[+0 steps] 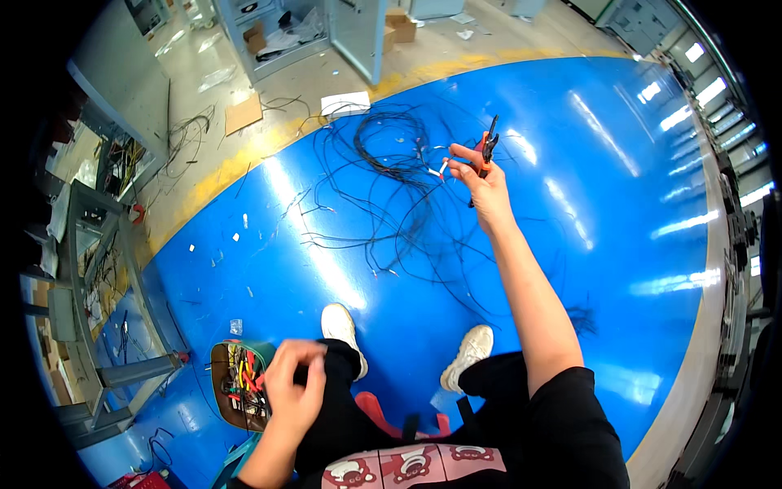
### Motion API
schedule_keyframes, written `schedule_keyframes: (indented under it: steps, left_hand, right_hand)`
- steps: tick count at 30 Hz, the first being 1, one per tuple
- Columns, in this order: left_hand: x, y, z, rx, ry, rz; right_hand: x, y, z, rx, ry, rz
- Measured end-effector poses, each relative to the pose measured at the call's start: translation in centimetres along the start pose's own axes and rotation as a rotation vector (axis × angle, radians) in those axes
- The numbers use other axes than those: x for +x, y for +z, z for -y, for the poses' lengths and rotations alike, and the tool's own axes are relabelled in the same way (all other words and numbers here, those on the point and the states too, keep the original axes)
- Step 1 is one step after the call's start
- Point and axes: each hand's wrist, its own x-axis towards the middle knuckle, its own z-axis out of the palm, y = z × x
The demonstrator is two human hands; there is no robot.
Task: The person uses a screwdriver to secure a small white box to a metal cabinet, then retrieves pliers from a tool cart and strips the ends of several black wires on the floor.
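Note:
My right hand point(489, 191) reaches forward over the floor, its fingers closed around pliers point(488, 151) with black jaws and red-orange grips. Close to its fingertips is a small white and red piece point(441, 170); whether the fingers hold it I cannot tell. Below and left of that hand, thin black cables point(391, 155) lie in a loose, spread coil. Low at the left, my left hand point(295, 381) is curled and slightly blurred above my leg, beside a toolbox. Anything inside its fingers is hidden.
The open toolbox point(218, 383) is full of hand tools. A grey metal frame point(138, 371) stands at the left. Open cabinets point(358, 41) and cardboard pieces point(243, 113) lie beyond the yellow floor line. Scraps dot the blue floor point(244, 285). My shoes point(340, 326) are in front.

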Motion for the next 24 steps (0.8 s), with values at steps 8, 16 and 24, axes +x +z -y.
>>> schedule_keyframes:
  steps: [8,16,24]
  left_hand:
    - [6.0,7.9,-7.5,-0.342,0.308,0.113]
    - [9.4,14.4,-8.7,-0.781,0.132,0.25]
    - [11.4,16.7,-6.7,-0.93,-0.159,0.432]
  right_hand:
    - [-12.2,-2.5,10.8,-0.019,-0.089,-0.02]
    - [-15.6,-3.0,9.6,0.105,-0.12,-0.165]
    - [-13.4,-2.3,7.5,0.035,-0.053,-0.238]
